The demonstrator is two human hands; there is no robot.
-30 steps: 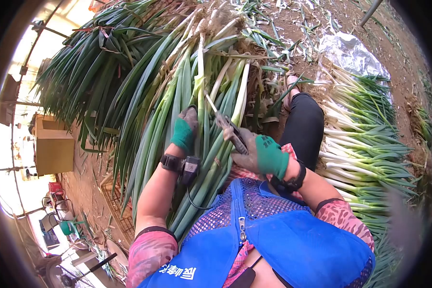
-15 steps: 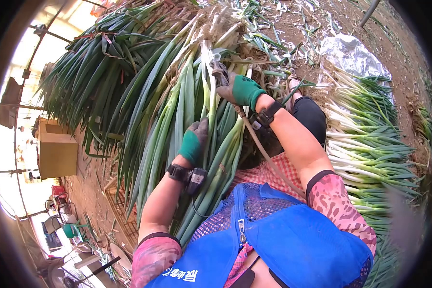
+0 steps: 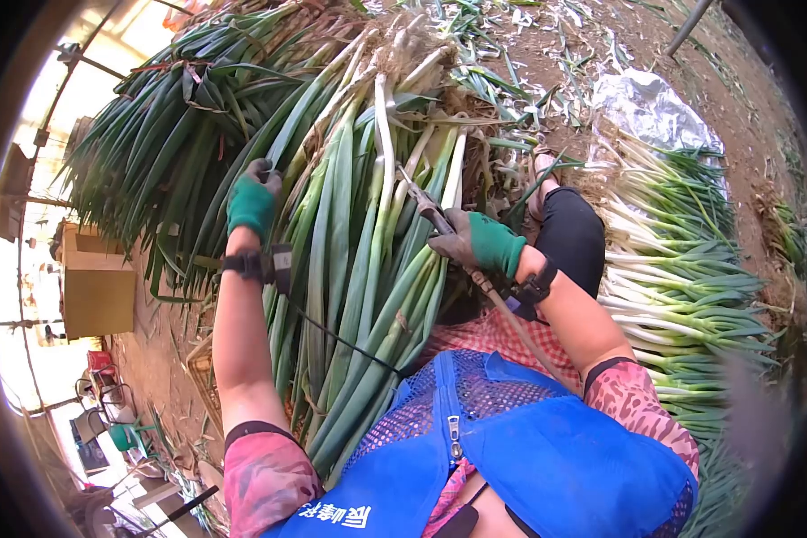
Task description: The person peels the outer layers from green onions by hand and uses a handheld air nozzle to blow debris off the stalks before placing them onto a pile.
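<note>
My right hand (image 3: 480, 240), in a green glove with a dark palm, is wrapped round an air blow gun (image 3: 432, 213) whose thin nozzle points up and left over the leeks. A hose (image 3: 533, 334) runs from the gun down towards my lap. Off to the left, my left hand (image 3: 254, 202), gloved the same way, has its fingers curled together over green leaves; what they hold, if anything, is hidden. Between my hands lies a heap of long leeks (image 3: 336, 224), roots away from me and leaves towards me. One white stalk (image 3: 384, 134) lies on top.
A thick pile of dark green leeks (image 3: 179, 143) stands at the upper left. On the right, cleaned leeks (image 3: 655, 287) lie in a long row beside silvery sheeting (image 3: 655, 108). A box (image 3: 99, 287) stands at the left. Peelings (image 3: 547, 72) litter the soil.
My left hand has left the stalks in the middle and moved up and left. My right hand has drawn the air blow gun slightly down and right, away from the white stalk.
</note>
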